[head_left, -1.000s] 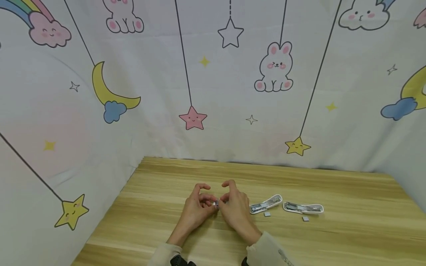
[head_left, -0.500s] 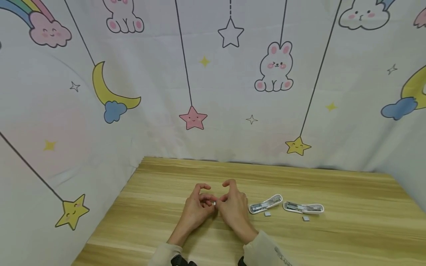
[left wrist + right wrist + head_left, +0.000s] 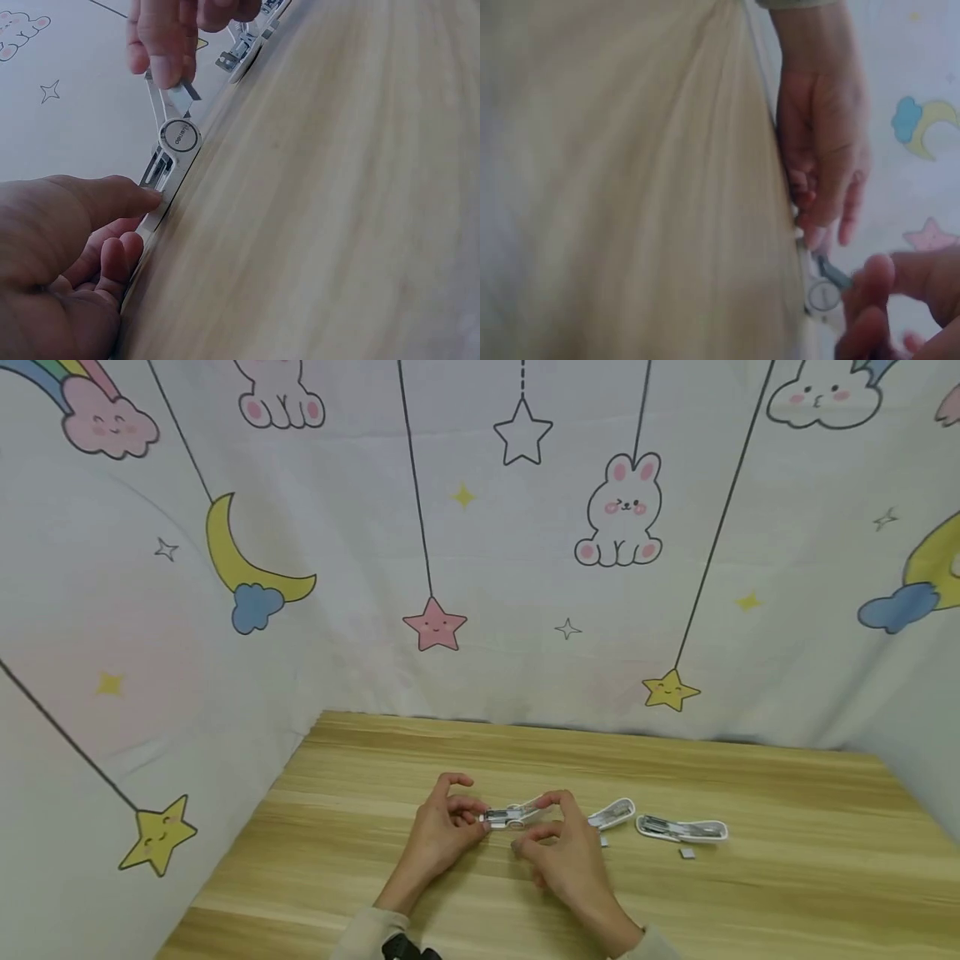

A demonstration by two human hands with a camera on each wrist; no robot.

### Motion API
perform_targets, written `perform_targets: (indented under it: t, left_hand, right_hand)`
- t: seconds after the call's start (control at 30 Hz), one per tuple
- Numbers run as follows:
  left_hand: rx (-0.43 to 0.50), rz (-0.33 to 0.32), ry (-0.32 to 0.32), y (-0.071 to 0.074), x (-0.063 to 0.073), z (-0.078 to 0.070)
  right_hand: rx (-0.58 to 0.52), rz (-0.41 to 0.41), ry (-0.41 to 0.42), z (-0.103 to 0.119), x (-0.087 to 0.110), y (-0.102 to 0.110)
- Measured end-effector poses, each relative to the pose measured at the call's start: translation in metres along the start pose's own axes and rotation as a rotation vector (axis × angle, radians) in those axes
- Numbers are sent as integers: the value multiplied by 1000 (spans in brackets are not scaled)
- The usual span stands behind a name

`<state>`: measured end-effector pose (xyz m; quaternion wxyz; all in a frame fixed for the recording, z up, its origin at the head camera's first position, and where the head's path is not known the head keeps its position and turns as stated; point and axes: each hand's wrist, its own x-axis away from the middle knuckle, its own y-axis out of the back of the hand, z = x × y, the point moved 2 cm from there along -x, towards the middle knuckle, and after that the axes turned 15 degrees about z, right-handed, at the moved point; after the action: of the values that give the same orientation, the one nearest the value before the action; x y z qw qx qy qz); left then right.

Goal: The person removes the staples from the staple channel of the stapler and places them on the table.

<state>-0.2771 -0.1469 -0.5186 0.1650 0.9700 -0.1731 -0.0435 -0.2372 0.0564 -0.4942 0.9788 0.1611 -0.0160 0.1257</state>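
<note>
My left hand point(image 3: 442, 831) pinches one end of a small white stapler point(image 3: 513, 816), which lies opened up on the table with its metal magazine showing. In the left wrist view, the thumb point(image 3: 124, 199) presses on the stapler's near end, beside its round pivot point(image 3: 180, 136). Over the stapler's other end, my right hand point(image 3: 570, 852) pinches a small grey strip of staples point(image 3: 184, 99) between thumb and finger. Whether the strip touches the stapler, I cannot tell. The right wrist view is blurred, but the strip point(image 3: 836, 274) shows near the pivot.
Two more white staplers stand to the right: one point(image 3: 617, 812) partly behind my right hand, the other point(image 3: 681, 828) farther right. A small grey staple block point(image 3: 687, 853) lies in front of each. A printed cloth point(image 3: 480, 685) walls the back of the wooden table point(image 3: 390, 743).
My right hand has drawn back to the right from the left fingertips, uncovering the stapler. The staple strip now shows in its fingers. The left hand stays in place.
</note>
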Motion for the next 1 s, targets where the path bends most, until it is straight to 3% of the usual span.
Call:
perform_targets:
  t: [0.17,0.33,0.57,1.0]
  left_hand:
    - [-11,3,8,1,-2,2]
    - [8,-3,3,-1,-3,2]
    - [22,-4,-5,-3,-3,1]
    - [22,-8,1,-3,-3,-1]
  right_hand:
    - [-57,-104,-54,-7,-1,0]
    - [-84,-144,-102,-13,-10,-3]
    - [41,-154,-153,-14,-10,-4]
    - [166,-199,-142,-13,-10,-8]
